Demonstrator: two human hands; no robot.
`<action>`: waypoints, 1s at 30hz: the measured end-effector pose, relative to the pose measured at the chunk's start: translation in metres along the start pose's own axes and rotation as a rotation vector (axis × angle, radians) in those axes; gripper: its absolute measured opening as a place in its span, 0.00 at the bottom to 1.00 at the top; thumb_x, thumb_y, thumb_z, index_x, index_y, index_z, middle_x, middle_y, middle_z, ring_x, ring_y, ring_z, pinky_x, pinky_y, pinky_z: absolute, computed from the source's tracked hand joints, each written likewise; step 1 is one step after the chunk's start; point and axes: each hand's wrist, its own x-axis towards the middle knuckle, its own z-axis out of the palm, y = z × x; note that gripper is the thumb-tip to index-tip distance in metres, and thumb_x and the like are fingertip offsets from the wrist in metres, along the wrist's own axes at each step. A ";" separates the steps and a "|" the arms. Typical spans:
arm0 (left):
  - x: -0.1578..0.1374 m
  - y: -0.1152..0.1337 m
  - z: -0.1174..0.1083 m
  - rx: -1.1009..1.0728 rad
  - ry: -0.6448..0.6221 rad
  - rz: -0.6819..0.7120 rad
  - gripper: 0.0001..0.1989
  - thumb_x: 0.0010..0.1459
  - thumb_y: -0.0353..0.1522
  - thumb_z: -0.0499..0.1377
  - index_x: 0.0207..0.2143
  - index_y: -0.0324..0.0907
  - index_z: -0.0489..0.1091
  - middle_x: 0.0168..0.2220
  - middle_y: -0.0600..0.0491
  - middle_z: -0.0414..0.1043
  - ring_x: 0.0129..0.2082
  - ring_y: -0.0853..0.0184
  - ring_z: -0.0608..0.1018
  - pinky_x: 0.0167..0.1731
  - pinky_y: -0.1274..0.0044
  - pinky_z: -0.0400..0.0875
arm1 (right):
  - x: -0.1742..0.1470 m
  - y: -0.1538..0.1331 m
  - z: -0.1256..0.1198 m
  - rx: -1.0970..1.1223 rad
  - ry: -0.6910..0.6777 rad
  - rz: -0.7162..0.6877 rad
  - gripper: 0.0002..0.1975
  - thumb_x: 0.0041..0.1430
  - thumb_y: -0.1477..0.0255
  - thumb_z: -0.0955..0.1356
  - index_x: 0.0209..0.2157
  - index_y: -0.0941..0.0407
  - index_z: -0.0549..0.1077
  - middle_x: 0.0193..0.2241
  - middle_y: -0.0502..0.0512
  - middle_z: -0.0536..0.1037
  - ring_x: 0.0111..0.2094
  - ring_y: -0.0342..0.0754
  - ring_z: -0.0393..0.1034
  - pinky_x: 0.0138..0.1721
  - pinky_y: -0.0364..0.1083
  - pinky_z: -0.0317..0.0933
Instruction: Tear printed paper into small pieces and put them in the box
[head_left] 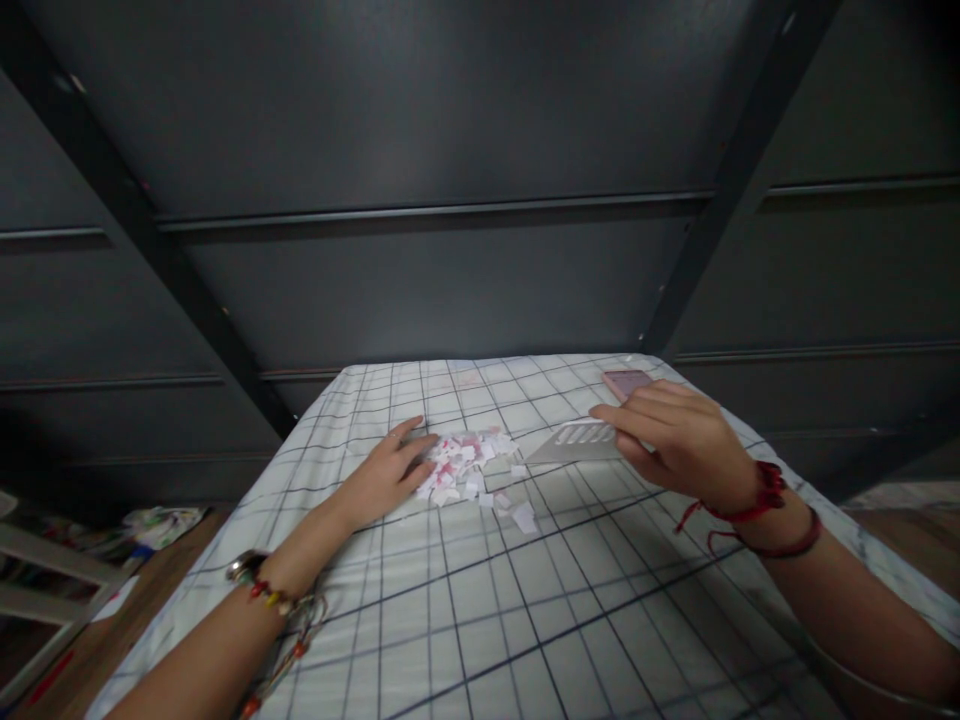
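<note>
A loose pile of small white and pink paper scraps (457, 460) lies on the checked cloth. My left hand (390, 470) rests at the pile's left side, fingers spread and fingertips at the scraps, gripping nothing. On the other side, my right hand (667, 440) pinches a small light-grey dustpan (570, 445) with a row of slots near its held end. The dustpan's thin front edge points left, close to the pile. The fingers hide its right end. A few scraps are scattered nearer to me, below the pile.
The table (480, 620) is covered by a white cloth with dark grid lines. Behind my right hand lies a pinkish phone-like object (626, 382). A dark panelled wall (435, 290) rises behind the table. A white chair (56, 590) stands at the lower left.
</note>
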 end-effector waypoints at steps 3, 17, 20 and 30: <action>0.001 0.000 0.000 -0.001 -0.010 -0.003 0.20 0.63 0.38 0.46 0.52 0.38 0.62 0.59 0.42 0.49 0.58 0.57 0.58 0.54 0.67 0.55 | 0.001 -0.002 0.001 0.002 0.000 0.006 0.10 0.55 0.77 0.59 0.33 0.59 0.71 0.19 0.50 0.69 0.25 0.45 0.61 0.30 0.45 0.56; 0.000 -0.001 0.000 -0.008 -0.007 -0.003 0.19 0.63 0.39 0.45 0.52 0.40 0.62 0.59 0.45 0.49 0.57 0.56 0.58 0.54 0.66 0.57 | -0.002 0.002 0.000 0.041 -0.022 0.013 0.09 0.55 0.77 0.60 0.33 0.59 0.71 0.20 0.50 0.69 0.26 0.45 0.63 0.33 0.45 0.57; 0.000 0.000 0.000 -0.008 -0.002 0.005 0.19 0.63 0.39 0.45 0.51 0.40 0.62 0.59 0.45 0.49 0.57 0.56 0.59 0.54 0.67 0.57 | -0.002 0.001 0.001 0.040 -0.033 0.010 0.09 0.55 0.77 0.60 0.33 0.59 0.71 0.20 0.50 0.69 0.26 0.45 0.63 0.31 0.45 0.57; 0.000 0.001 -0.001 0.000 0.000 0.010 0.18 0.63 0.37 0.46 0.52 0.39 0.62 0.59 0.44 0.49 0.58 0.58 0.57 0.54 0.68 0.56 | -0.001 0.000 0.004 -0.004 0.023 0.037 0.10 0.54 0.79 0.60 0.34 0.61 0.71 0.21 0.52 0.70 0.26 0.45 0.63 0.31 0.45 0.58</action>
